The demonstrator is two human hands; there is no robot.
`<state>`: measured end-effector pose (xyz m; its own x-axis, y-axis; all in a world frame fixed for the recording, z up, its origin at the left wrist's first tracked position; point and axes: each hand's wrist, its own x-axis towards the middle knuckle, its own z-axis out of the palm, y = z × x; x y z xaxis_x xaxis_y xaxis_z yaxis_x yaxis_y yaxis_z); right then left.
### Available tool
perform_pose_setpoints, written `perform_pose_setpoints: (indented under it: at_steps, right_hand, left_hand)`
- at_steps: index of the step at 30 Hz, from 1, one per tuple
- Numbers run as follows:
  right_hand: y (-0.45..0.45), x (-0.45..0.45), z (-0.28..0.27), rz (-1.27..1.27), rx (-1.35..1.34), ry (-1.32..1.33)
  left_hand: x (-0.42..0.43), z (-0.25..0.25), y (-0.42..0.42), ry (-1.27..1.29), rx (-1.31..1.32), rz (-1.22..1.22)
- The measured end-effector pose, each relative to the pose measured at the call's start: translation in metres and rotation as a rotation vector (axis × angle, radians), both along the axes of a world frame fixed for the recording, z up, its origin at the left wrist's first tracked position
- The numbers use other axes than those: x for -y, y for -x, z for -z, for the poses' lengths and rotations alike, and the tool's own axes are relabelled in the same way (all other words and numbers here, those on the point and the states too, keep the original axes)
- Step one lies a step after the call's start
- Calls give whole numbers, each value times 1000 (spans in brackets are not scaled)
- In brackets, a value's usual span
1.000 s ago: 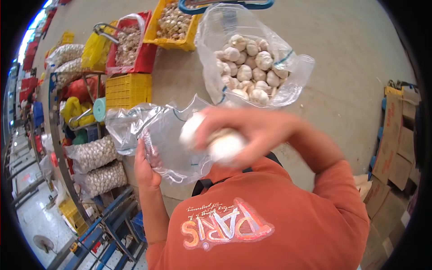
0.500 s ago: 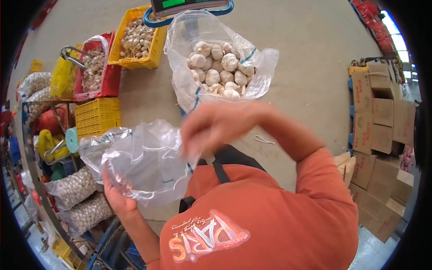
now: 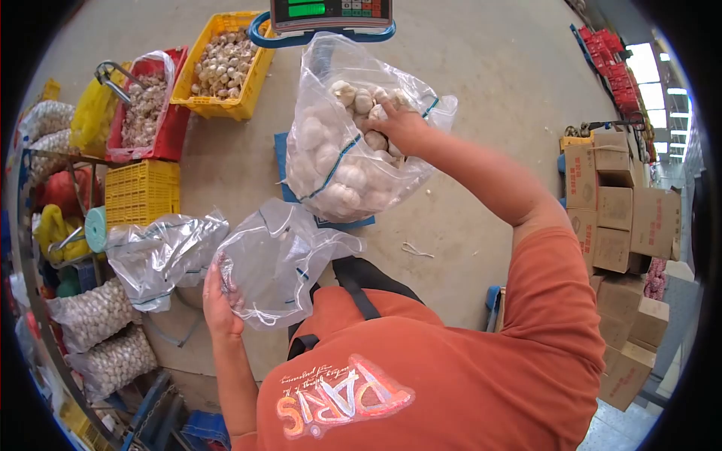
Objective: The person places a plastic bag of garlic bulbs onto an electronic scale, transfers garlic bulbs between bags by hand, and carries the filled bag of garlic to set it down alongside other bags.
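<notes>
Both hands are at plastic bags: the right hand [image 3: 402, 126] reaches into the mouth of the garlic bag [image 3: 320, 150], while the left hand [image 3: 222, 307] is against a loose clear bag [image 3: 263, 255], below and to the left of the garlic bag. What could go wrong, I judge, is that bulbs [image 3: 342, 92] spill over the garlic bag's rim, since its thin film is slack and the wrist lies across the right edge. A sleeve or wrist might also drag that edge down, and the loose bag could fold shut or slip, because its film is limp and only one hand supports it. The right hand is half open, fingers bent down over the bulbs; its fingertips are partly lost among them, so I cannot tell whether it grips one. The left hand is more open, its fingers nearly straight and close together along the loose bag's side, partly behind the film; whether it pinches the plastic, I cannot tell. Beneath the garlic bag a blue plate [image 3: 281, 146] shows, and just above it is a scale display [image 3: 331, 9]. To its upper left is a yellow crate [image 3: 252, 101] of garlic.
</notes>
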<state>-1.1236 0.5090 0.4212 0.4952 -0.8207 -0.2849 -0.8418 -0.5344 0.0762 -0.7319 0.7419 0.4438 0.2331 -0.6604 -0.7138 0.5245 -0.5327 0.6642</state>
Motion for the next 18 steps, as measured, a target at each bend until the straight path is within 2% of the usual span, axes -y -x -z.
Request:
perform_pose_setpoints:
  at_steps: [5,8,10,11,12,13,14,15,16,17,18]
  right_hand:
    - [-9,16,-7,1,-63,-175]
    - [-10,16,-28,45,-3,-285]
    - [-9,11,-53,116,399,-301]
    - [-17,5,-72,207,579,-216]
    - [-21,-7,-98,331,930,-302]
    - [-33,-23,-132,502,1097,-431]
    - [-43,-38,-146,325,1323,-422]
    - [-53,-56,-158,270,1471,-599]
    - [-70,-72,-156,173,1531,-799]
    - [-91,-88,-149,169,1444,-1102]
    - [-120,-105,-141,248,1330,-1270]
  left_hand:
    - [6,3,-9,3,12,56]
    - [14,0,-14,-18,-2,75]
    - [19,-2,-18,-35,5,64]
    - [21,-6,-19,-48,14,79]
    - [23,-8,-19,-70,25,88]
    - [23,-8,-19,-43,28,94]
    - [21,-7,-20,-36,12,100]
    - [23,-5,-20,-12,-6,112]
    - [25,-7,-14,-33,47,87]
    - [25,-6,-14,-17,75,88]
    - [26,-5,-12,5,92,97]
